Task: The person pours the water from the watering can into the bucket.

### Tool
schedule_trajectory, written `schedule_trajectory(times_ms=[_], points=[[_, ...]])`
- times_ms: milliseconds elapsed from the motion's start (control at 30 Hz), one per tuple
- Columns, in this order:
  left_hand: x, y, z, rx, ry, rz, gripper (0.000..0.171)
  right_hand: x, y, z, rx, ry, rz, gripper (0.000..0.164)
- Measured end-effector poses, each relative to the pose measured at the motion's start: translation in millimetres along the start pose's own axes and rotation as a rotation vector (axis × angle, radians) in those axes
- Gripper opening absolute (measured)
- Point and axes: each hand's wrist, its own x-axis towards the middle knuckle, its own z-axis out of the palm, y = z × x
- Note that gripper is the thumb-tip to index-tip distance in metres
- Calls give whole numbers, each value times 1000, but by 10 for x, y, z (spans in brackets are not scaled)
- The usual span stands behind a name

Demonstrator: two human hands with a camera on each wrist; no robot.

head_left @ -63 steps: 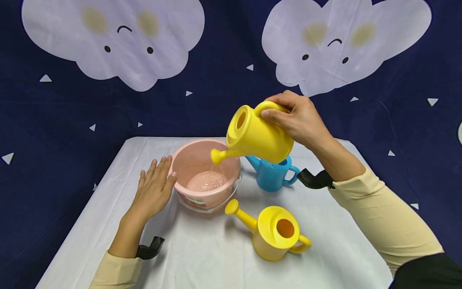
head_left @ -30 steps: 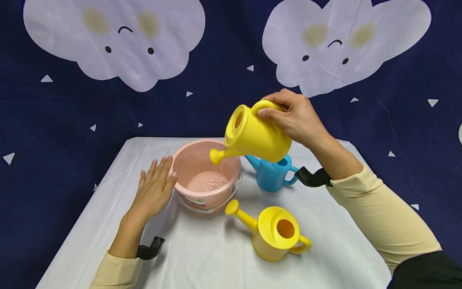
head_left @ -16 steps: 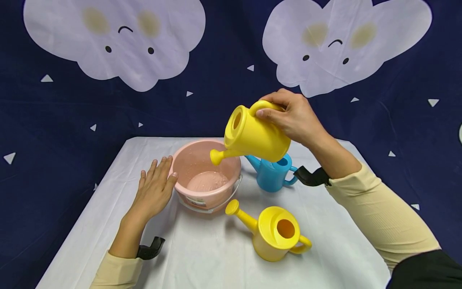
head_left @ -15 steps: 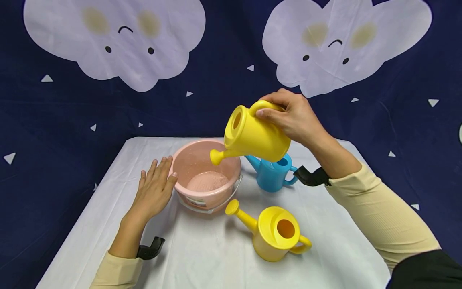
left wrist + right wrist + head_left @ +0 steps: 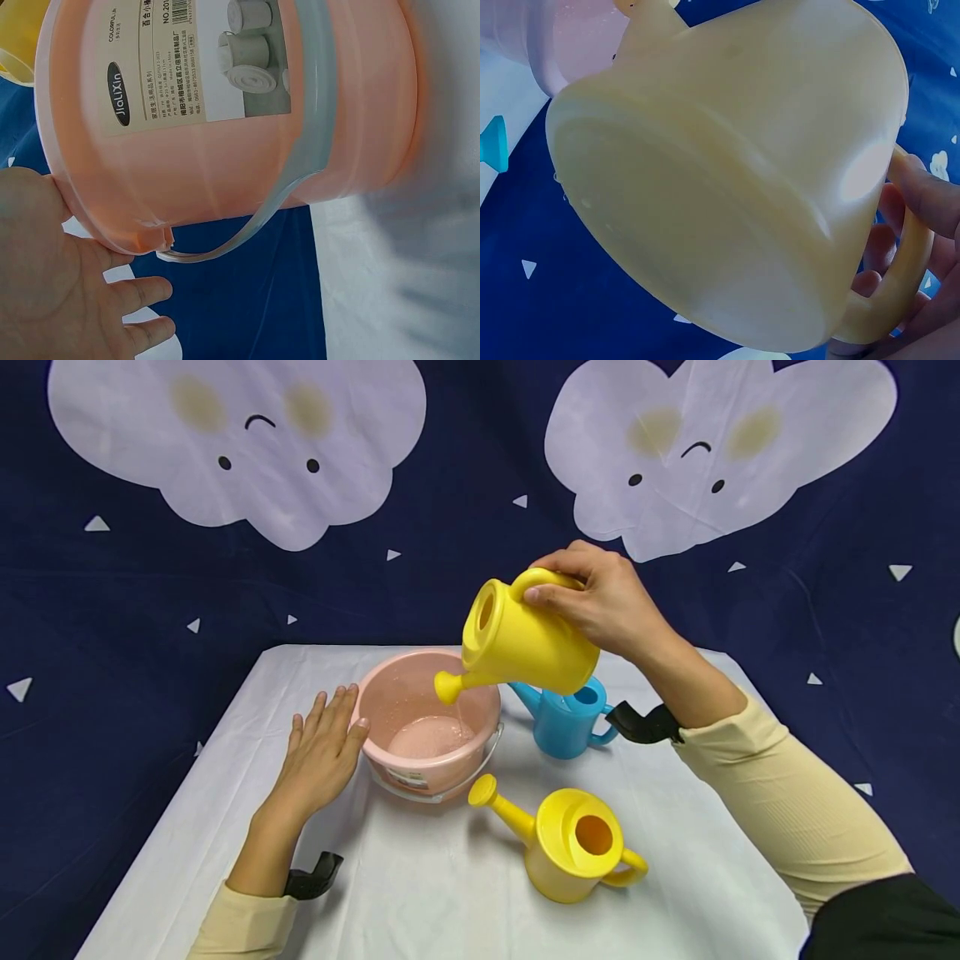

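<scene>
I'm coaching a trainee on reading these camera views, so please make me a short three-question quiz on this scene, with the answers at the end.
1. Name it: which thing does the right hand hold?
2. True or false: the left hand is gripping the handle of the bucket.
3. Pick one: which stands nearer the person, the blue watering can or the upright yellow watering can?

Key
1. The tilted yellow watering can, its spout over the bucket.
2. False: its fingers are straight, at the bucket's rim.
3. The upright yellow watering can.
</scene>
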Motion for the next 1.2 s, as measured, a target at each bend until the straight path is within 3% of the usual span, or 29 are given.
schedule_trajectory(times_ms=[700,1200], points=[[0,17,-20,6,-13,-3,63,53,-42,21,-39,-22,-24,25],[2,19,-22,-1,-16,-3,63,89,-71,49,-103,-19,-90,21]])
